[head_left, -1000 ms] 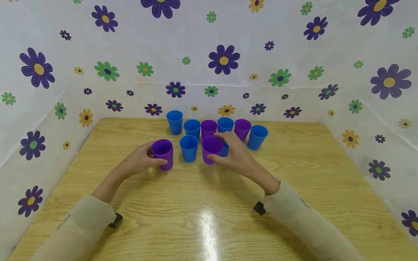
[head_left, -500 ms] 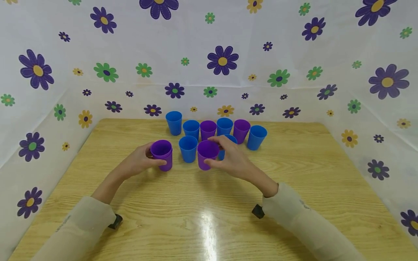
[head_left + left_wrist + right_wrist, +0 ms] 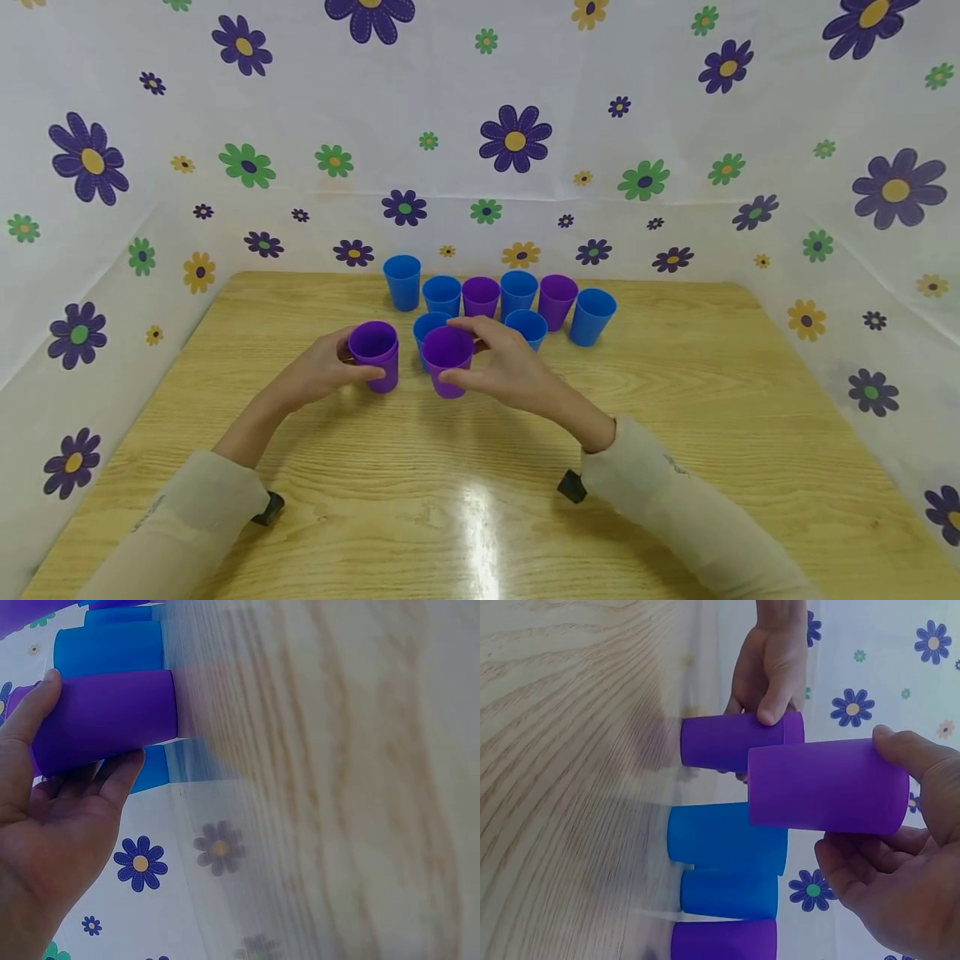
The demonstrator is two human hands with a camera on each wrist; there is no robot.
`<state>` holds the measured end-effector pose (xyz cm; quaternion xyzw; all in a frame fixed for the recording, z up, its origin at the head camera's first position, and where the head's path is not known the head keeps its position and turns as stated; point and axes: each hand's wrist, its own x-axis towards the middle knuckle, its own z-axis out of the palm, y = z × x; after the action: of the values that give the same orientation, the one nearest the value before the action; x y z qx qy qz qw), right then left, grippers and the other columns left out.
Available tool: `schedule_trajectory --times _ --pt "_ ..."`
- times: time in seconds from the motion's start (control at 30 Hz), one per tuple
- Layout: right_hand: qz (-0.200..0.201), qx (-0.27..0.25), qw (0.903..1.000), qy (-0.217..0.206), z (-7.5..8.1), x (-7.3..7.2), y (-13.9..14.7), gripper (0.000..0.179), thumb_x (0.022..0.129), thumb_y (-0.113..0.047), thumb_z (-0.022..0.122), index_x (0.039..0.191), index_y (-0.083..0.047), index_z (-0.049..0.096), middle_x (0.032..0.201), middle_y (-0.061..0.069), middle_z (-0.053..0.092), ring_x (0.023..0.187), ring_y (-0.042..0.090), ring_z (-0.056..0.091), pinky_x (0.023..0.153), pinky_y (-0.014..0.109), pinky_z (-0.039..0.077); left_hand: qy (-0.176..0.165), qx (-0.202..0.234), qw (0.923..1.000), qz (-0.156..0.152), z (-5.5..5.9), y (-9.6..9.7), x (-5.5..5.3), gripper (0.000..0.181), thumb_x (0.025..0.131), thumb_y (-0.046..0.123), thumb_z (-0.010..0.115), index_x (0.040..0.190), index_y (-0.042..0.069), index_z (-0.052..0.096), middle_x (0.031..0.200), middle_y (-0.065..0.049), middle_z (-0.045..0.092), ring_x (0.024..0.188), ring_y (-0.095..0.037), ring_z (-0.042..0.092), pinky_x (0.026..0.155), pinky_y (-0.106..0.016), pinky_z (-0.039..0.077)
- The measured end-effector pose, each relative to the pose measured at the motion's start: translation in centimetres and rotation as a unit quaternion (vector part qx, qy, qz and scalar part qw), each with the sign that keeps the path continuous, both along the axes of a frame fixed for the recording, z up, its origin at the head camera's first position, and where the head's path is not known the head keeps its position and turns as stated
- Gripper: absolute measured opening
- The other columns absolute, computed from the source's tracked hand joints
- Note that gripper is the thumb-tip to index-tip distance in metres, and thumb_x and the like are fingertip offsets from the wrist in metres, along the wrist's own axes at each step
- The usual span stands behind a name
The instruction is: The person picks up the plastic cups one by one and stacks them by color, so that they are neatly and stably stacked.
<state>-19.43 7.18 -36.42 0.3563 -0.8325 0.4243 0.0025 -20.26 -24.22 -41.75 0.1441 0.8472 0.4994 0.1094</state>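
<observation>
My left hand (image 3: 321, 370) grips a purple cup (image 3: 385, 377) standing on the table at the left of the group; a doubled rim at its top shows a second purple cup (image 3: 372, 340) nested inside. Just right of it, my right hand (image 3: 517, 367) pinches another purple cup (image 3: 447, 360) between thumb and fingers, lifted off the table, as the right wrist view shows. Behind that raised cup stands a blue cup (image 3: 431, 326), partly hidden by it. A further blue cup (image 3: 527, 327) sits behind my right hand, its lower part covered.
Along the back of the wooden table (image 3: 360, 500) runs a row of blue and purple cups, with a blue cup (image 3: 402, 283) at its left end and a blue cup (image 3: 592, 317) at its right. A flower-print cloth (image 3: 450, 100) hangs behind and at both sides.
My right hand has carried its purple cup leftward and slightly nearer, from beside the front blue cups toward the left-hand stack. My left hand has stayed in place around its cups.
</observation>
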Motion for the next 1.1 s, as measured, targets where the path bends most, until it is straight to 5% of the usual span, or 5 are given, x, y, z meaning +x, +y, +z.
schedule_trajectory --times 0.33,0.57,1.1 --pt "0.009 -0.020 0.9997 -0.012 0.7 -0.1 -1.7 0.066 0.087 -0.020 0.087 0.141 0.003 0.057 0.131 0.014 0.065 0.110 0.025 0.065 0.095 0.043 0.056 0.002 0.006 1.0000 -0.003 -0.1 -0.1 -0.1 0.066 0.093 0.026 0.080 0.148 0.004 0.050 0.137 -0.015 0.062 0.123 -0.032 0.061 0.107 -0.052 0.047" --pt "0.013 -0.023 0.9997 0.000 1.3 -0.4 -2.6 0.066 0.086 -0.021 0.087 0.141 0.001 0.058 0.132 0.011 0.066 0.109 0.021 0.066 0.093 0.032 0.057 0.005 0.014 0.9998 -0.010 -0.2 -0.1 -0.1 0.065 0.093 0.024 0.080 0.148 0.005 0.051 0.137 -0.013 0.063 0.122 -0.030 0.061 0.106 -0.050 0.048" --pt "0.005 -0.034 0.9993 -0.013 3.5 -1.4 -4.4 0.066 0.088 -0.026 0.085 0.142 0.001 0.058 0.136 0.013 0.063 0.105 0.025 0.067 0.091 0.036 0.058 -0.016 0.032 0.9993 -0.014 -0.2 -0.2 0.0 0.069 0.094 0.022 0.079 0.152 0.005 0.047 0.138 -0.014 0.062 0.122 -0.030 0.061 0.103 -0.043 0.050"
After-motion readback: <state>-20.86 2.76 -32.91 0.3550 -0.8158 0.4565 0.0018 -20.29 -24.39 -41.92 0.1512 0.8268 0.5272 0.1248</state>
